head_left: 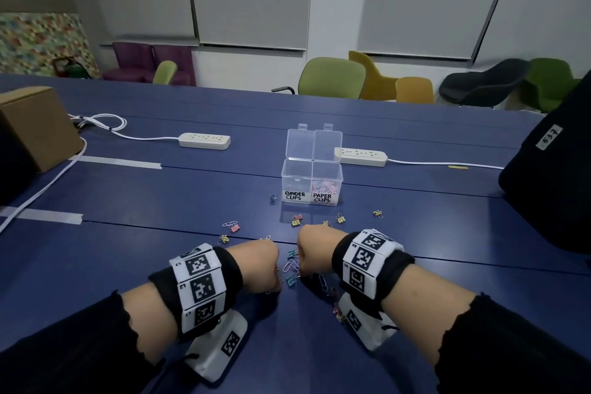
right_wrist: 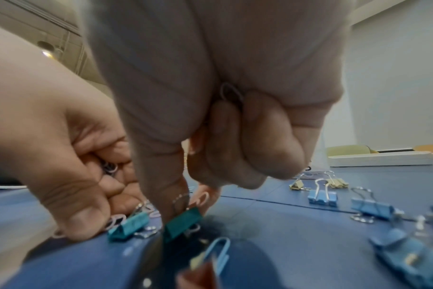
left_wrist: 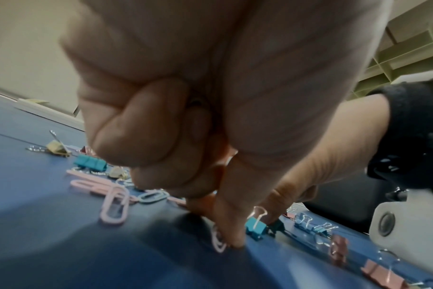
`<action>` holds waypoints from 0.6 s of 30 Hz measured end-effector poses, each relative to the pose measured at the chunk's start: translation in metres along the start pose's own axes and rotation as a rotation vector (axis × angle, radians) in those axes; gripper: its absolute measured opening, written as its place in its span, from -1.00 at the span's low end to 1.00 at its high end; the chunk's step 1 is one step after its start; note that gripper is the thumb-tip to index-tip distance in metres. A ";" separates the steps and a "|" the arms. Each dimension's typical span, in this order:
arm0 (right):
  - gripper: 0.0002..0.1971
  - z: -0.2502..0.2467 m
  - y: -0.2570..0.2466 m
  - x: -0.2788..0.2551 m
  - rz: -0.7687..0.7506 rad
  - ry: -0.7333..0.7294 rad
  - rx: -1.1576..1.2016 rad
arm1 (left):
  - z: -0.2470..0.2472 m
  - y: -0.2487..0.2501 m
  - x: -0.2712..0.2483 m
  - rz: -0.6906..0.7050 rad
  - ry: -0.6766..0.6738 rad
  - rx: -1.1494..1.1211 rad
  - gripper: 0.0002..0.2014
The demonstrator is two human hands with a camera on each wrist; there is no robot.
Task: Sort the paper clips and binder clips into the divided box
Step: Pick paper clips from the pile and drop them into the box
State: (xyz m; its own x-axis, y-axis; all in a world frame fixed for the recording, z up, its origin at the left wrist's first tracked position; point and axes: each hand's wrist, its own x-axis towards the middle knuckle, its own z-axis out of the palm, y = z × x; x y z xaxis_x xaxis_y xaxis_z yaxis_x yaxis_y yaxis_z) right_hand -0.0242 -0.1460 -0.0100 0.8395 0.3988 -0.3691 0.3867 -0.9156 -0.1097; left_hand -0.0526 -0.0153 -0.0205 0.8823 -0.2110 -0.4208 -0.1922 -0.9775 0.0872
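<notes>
A clear plastic divided box (head_left: 311, 182) with two hinged lids standing open sat on the dark blue surface (head_left: 192, 189). Its left compartment carried a white label handwritten "BINDER CLIPS" and looked empty; its right one, labelled "PAPER CLIPS", held a small heap of pink and pale blue paper clips (head_left: 323, 186). Between the box and the person, small pastel binder clips (head_left: 296, 221) with silver wire handles and looped wire paper clips (head_left: 290, 265) lay scattered. The left hand (head_left: 256, 261) was down on the surface with its outer fingers curled into the palm, where some loops of wire showed; thumb and forefinger pressed together at a pink paper clip (left_wrist: 218, 241). The right hand (head_left: 311, 248), just beside it, also had its outer fingers curled, a wire loop showing in the fold, and its thumb and forefinger met at the handle of a teal binder clip (right_wrist: 183, 224). Both wrists wore black bands with white blocks of square black-and-white code markers (head_left: 200, 286). Two cream power strips (head_left: 204, 140) lay farther back, and a brown cardboard box (head_left: 35, 125) stood at the left.
</notes>
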 end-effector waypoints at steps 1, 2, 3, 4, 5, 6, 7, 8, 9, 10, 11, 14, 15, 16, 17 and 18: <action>-0.69 0.001 0.001 -0.001 0.007 -0.001 0.007 | 0.000 0.000 0.000 -0.001 -0.006 -0.003 -0.62; -0.62 0.002 0.002 -0.002 0.016 -0.004 0.020 | 0.000 0.000 0.000 -0.006 -0.017 -0.007 -0.63; -0.60 0.002 0.004 -0.002 0.021 -0.008 0.039 | 0.000 0.000 -0.001 -0.010 -0.027 -0.009 -0.64; -0.60 0.003 0.005 -0.004 0.026 -0.015 0.067 | 0.000 0.001 -0.001 -0.013 -0.034 -0.010 -0.65; -0.64 0.004 0.006 -0.005 0.025 -0.026 0.098 | -0.001 0.002 -0.001 -0.016 -0.039 -0.012 -0.65; -0.71 0.004 0.007 -0.007 0.016 -0.035 0.134 | -0.003 0.002 -0.002 -0.016 -0.051 -0.021 -0.67; -0.78 0.004 0.009 -0.008 0.004 -0.034 0.175 | -0.005 0.000 -0.004 -0.012 -0.066 -0.033 -0.69; -0.83 0.004 0.012 -0.010 -0.007 -0.023 0.227 | -0.007 -0.003 -0.005 -0.007 -0.078 -0.050 -0.71; -0.83 0.004 0.015 -0.012 -0.017 -0.003 0.291 | -0.010 -0.007 -0.006 -0.003 -0.078 -0.081 -0.72; -0.81 0.003 0.019 -0.014 -0.018 0.021 0.367 | -0.012 -0.011 -0.007 0.001 -0.076 -0.146 -0.74; -0.78 0.001 0.024 -0.015 -0.011 0.049 0.451 | -0.014 -0.015 -0.008 0.012 -0.082 -0.286 -0.76; -0.69 -0.002 0.037 -0.021 0.022 0.074 0.866 | -0.019 -0.022 -0.012 0.013 -0.163 -1.084 -0.80; -0.68 -0.002 0.040 -0.023 0.018 0.067 1.049 | -0.022 -0.025 -0.011 0.001 -0.180 -1.322 -0.77; -0.68 -0.003 0.043 -0.026 0.009 0.056 1.215 | -0.026 -0.028 -0.010 -0.010 -0.203 -1.502 -0.77; -0.69 -0.003 0.046 -0.028 -0.005 0.043 1.349 | -0.029 -0.030 -0.010 -0.015 -0.230 -1.634 -0.78; -0.71 -0.003 0.047 -0.030 -0.020 0.030 1.450 | -0.032 -0.032 -0.009 -0.017 -0.251 -1.737 -0.81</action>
State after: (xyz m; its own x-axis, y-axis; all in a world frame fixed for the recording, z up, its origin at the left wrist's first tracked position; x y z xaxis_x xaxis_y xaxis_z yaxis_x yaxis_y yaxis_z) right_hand -0.0302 -0.2014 -0.0010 0.8534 0.3961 -0.3389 -0.3051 -0.1475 -0.9408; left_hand -0.0409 0.0180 0.0098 0.7652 -0.3598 -0.5339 0.6042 0.1147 0.7886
